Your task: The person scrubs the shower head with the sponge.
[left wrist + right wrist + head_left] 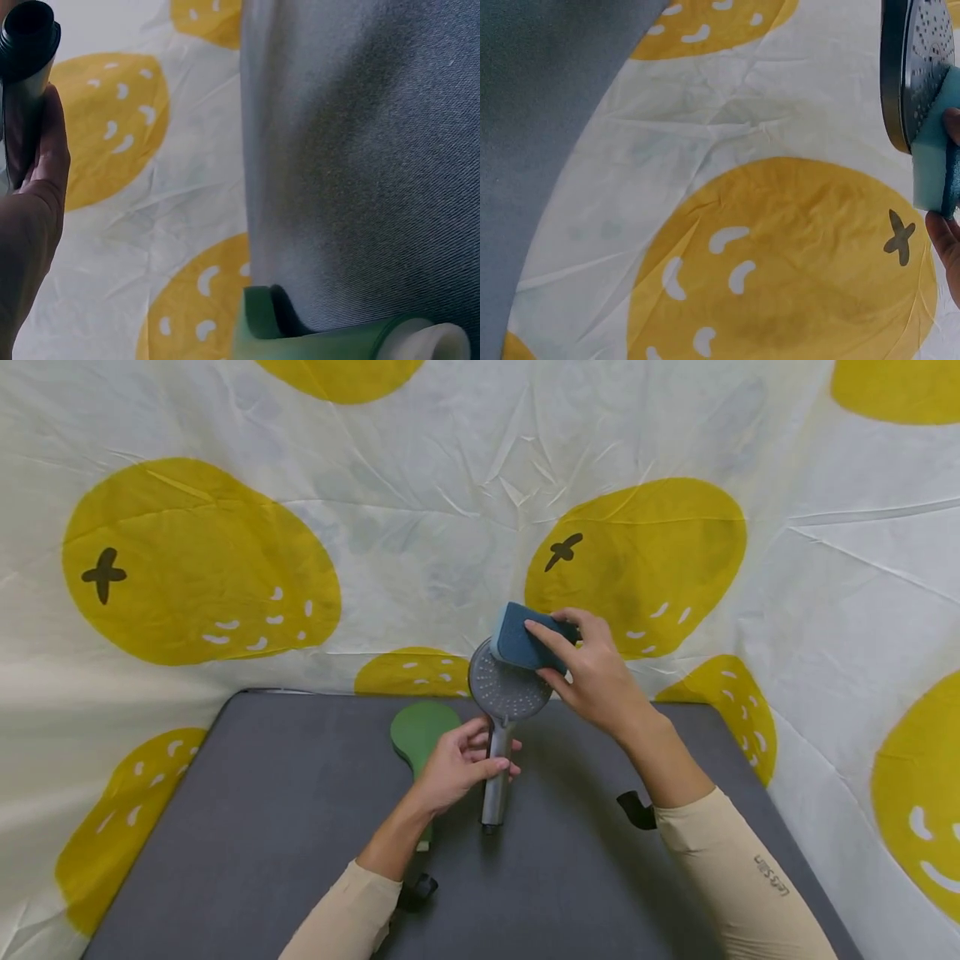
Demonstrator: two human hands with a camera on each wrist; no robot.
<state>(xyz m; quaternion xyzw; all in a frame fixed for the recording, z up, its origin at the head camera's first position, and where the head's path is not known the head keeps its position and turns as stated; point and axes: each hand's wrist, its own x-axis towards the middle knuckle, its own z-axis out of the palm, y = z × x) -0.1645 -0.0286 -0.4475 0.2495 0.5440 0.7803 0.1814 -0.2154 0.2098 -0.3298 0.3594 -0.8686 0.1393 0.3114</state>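
My left hand point(456, 770) holds a grey handheld shower head point(508, 692) by its handle, fingers and thumb wrapped round it. The round, nozzle-dotted face is turned up toward the head view. In my right hand point(600, 675) is a two-tone blue sponge point(525, 639), pinched between thumb and fingers. Its pale foam side point(930, 161) lies against the nozzle face in the right wrist view, covering the face's upper right part. The left wrist view shows the dark, hollow end of the handle point(28, 45) pointing at the camera.
Left of the shower head lies a green paddle-shaped thing point(424, 731) with a round head and a handle, pale at its end point(439, 343). Both rest above a dark grey tabletop point(285, 827). White cloth point(420, 552) with yellow printed shapes hangs behind and beside the table.
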